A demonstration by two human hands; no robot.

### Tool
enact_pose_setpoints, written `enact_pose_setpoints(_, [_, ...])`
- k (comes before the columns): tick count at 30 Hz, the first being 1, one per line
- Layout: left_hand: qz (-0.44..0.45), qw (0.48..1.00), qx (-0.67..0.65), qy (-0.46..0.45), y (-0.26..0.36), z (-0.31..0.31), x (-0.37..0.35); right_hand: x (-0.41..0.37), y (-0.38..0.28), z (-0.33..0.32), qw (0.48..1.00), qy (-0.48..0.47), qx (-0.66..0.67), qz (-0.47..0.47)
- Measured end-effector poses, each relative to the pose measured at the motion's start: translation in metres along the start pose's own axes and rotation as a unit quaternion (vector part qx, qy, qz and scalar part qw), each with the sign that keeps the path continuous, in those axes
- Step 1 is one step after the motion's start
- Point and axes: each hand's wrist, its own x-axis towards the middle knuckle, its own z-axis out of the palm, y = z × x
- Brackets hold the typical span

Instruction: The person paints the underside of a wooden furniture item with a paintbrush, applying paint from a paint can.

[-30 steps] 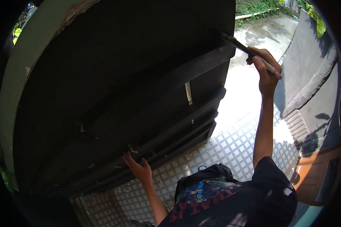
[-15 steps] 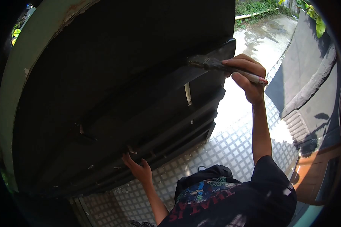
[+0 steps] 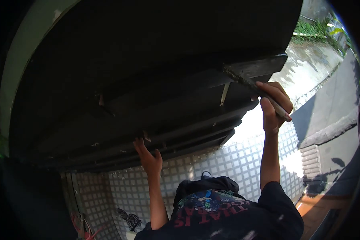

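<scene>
My right hand (image 3: 275,105) is closed around the handle of a paintbrush (image 3: 252,85), whose handle end is pale and stained with red. Its dark bristles meet a ledge on the big black panel (image 3: 168,86), near the panel's right end. My left hand (image 3: 149,161) is open, fingers stretched up against the lower slats of the panel. A pale unpainted strip (image 3: 225,94) shows below the brush, and small light marks dot the slats. Deep shade hides much of the panel's surface.
A pale green frame edge (image 3: 18,72) curves along the left. Below lies a tiled floor (image 3: 180,170), with a red cable-like item (image 3: 82,226) at lower left. Sunlit concrete (image 3: 314,60), plants (image 3: 312,28) and a grey wall (image 3: 332,116) are at the right.
The view has shifted, so the panel's end sits farther right. My right hand has tipped the brush more steeply, bristles still at the ledge. My left hand stays against the slats.
</scene>
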Motion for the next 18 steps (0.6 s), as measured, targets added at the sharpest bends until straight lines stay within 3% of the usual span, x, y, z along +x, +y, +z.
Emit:
enact_pose_setpoints(2, [-0.016, 1.000, -0.024, -0.008, -0.001, -0.002, -0.001, -0.019, -0.013, 0.047, 0.987, 0.011, 0.158, 0.027])
enact_pose_setpoints(5, [-0.005, 1.000, -0.028, 0.005, -0.009, -0.002, 0.001, -0.071, -0.042, 0.111, 0.922, -0.041, 0.338, 0.185])
enact_pose_setpoints(7, [0.048, 0.998, -0.015, 0.027, -0.018, 0.002, -0.004, -0.109, -0.071, 0.148, 0.820, -0.068, 0.449, 0.347])
enact_pose_setpoints(9, [0.136, 0.989, 0.012, 0.061, -0.033, 0.008, -0.006, -0.153, -0.086, 0.183, 0.674, -0.064, 0.532, 0.508])
enact_pose_setpoints(10, [0.089, 0.988, -0.081, 0.102, -0.035, 0.013, -0.012, -0.178, -0.087, 0.196, 0.592, -0.061, 0.559, 0.577])
enact_pose_setpoints(13, [-0.010, 0.998, -0.052, 0.031, -0.068, 0.035, -0.058, -0.240, -0.086, 0.222, 0.416, -0.012, 0.550, 0.724])
enact_pose_setpoints(14, [-0.017, 0.999, -0.030, 0.028, -0.091, 0.050, -0.081, -0.265, -0.080, 0.224, 0.386, -0.026, 0.546, 0.743])
enact_pose_setpoints(16, [-0.264, 0.941, -0.030, -0.210, -0.154, 0.077, -0.160, -0.312, -0.057, 0.220, 0.330, -0.049, 0.533, 0.778])
enact_pose_setpoints(18, [-0.271, 0.946, -0.015, -0.176, -0.220, 0.106, -0.276, -0.335, -0.043, 0.210, 0.323, -0.056, 0.505, 0.799])
